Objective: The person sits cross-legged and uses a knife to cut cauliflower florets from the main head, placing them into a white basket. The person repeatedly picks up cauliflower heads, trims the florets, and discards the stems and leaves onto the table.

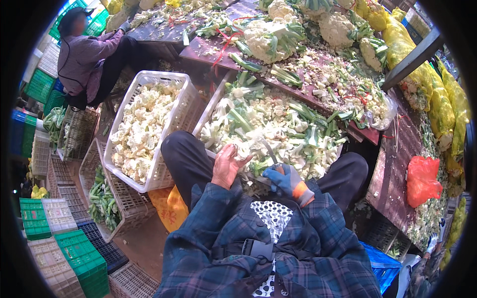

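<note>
My bare left hand point(228, 167) holds a white cauliflower floret point(243, 150) between thumb and fingers. In my right hand point(286, 182), gloved in blue, grey and orange, is a curved knife point(269, 150); its blade points up and left, close to the floret. Both hands are over a pale crate point(211, 106) between my knees, heaped with cauliflower pieces, stalks and green leaves. To my left a white plastic crate point(149, 182) is filled with cut florets point(143, 128). Ahead, a large cauliflower head point(274, 41) with leaves rests on the dark red board point(205, 48).
Crumbs and red ties point(225, 48) litter the board. Yellow mesh sacks point(402, 44) line the right, near a slanted post point(413, 59) and a red plastic bag point(423, 180). A crate of leaves point(104, 236) stands at left. Another person point(84, 59) sits upper left.
</note>
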{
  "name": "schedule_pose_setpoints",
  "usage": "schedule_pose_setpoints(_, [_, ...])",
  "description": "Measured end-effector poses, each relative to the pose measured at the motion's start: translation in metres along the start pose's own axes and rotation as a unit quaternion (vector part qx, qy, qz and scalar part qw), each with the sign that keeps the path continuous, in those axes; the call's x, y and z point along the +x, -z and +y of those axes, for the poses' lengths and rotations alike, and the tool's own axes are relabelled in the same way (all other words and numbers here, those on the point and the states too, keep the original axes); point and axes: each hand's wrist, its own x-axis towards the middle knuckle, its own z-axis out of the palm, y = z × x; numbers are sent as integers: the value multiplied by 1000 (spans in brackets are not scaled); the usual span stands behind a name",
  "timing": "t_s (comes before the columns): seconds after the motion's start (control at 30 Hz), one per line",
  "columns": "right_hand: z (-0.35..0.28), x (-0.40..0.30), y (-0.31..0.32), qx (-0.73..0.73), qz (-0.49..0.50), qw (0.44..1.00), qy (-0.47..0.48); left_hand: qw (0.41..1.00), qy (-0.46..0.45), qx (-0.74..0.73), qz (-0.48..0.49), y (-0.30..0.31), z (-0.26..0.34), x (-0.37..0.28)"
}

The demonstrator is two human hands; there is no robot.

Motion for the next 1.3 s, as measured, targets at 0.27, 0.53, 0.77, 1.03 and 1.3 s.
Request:
schedule_pose_setpoints(0.27, [4, 5, -8, -58, 34, 995, 69, 969, -49, 242, 9, -12, 2, -3])
schedule_pose_setpoints(0.53, [-16, -5, -14, -377, 81, 905, 182, 782, -175, 598, 21, -22, 17, -9])
schedule_pose_setpoints(0.77, [-2, -2, -15, -454, 99, 876, 127, 715, -173, 676, 36, -34, 21, -18])
schedule_pose_setpoints(1.03, [0, 0, 6, -342, 150, 925, 69, 911, -118, 394, 34, -20, 30, -15])
schedule_pose_setpoints(1.3, [-79, 78, -5, -391, 163, 900, 104, 992, 17, 128, 17, -3, 29, -7])
